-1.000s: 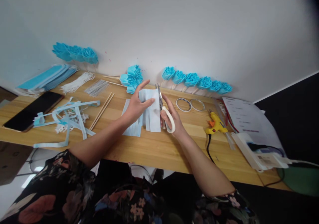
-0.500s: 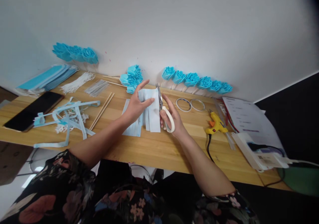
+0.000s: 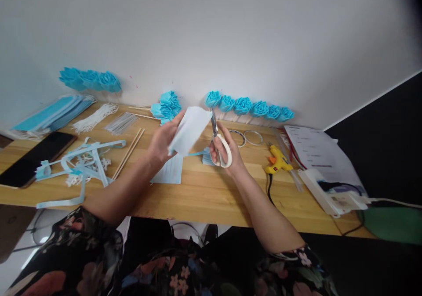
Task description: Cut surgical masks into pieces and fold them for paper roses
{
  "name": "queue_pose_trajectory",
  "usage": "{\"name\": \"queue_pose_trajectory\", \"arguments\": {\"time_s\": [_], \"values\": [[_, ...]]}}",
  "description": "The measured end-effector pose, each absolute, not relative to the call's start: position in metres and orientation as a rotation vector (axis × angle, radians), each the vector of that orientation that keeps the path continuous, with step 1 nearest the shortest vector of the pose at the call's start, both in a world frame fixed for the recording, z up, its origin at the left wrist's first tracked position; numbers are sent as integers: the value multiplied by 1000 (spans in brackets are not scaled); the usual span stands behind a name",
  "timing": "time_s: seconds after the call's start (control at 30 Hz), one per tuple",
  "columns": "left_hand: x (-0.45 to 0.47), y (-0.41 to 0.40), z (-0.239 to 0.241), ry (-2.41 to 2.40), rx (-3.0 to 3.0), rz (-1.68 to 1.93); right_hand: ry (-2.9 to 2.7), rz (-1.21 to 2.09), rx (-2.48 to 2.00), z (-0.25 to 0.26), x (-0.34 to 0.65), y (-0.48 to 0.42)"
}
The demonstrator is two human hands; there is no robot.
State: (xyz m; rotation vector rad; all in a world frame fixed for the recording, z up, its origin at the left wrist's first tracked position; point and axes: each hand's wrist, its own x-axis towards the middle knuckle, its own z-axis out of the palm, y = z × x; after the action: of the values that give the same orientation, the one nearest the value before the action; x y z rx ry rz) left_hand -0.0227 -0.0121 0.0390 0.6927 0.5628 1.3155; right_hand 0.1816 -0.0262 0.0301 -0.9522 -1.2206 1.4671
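My left hand (image 3: 163, 140) is closed on a pale sheet of mask fabric (image 3: 191, 129), held tilted above the table. My right hand (image 3: 227, 151) grips a pair of scissors (image 3: 223, 149) by the white handles, with the metal blades pointing up near the sheet's right corner. Below my left hand, a light blue pleated mask piece (image 3: 169, 171) lies flat on the wood. A small blue folded piece (image 3: 207, 157) rests beside the scissors handles, partly hidden by my right fingers.
Blue fabric roses (image 3: 243, 106) lean along the wall. On the left lie stacked masks (image 3: 49, 115), a phone (image 3: 36, 160), blue cut strips (image 3: 79, 160) and wooden sticks (image 3: 128, 153). At right are tape rings (image 3: 253, 137), a yellow glue gun (image 3: 277, 159) and a power strip (image 3: 325, 195).
The sheet in my left hand has been lifted, tilted and drawn left from the scissors. A small blue piece now shows on the table by my right hand. The whole view has shifted slightly.
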Motion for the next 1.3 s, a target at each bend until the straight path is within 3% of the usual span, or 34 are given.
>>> {"name": "queue_pose_trajectory", "arguments": {"time_s": [0.27,0.53,0.8,1.3], "values": [[-13,-14,31,327,594,1334,-1194,1540,-941,27,175,-30],[-17,-15,40,396,640,1523,-1222,1530,-935,28,174,-31],[0,-25,40,311,648,1409,-1366,1545,-910,26,175,-34],[-8,-11,27,645,771,1561,-1484,1493,-930,22,174,-29]]}}
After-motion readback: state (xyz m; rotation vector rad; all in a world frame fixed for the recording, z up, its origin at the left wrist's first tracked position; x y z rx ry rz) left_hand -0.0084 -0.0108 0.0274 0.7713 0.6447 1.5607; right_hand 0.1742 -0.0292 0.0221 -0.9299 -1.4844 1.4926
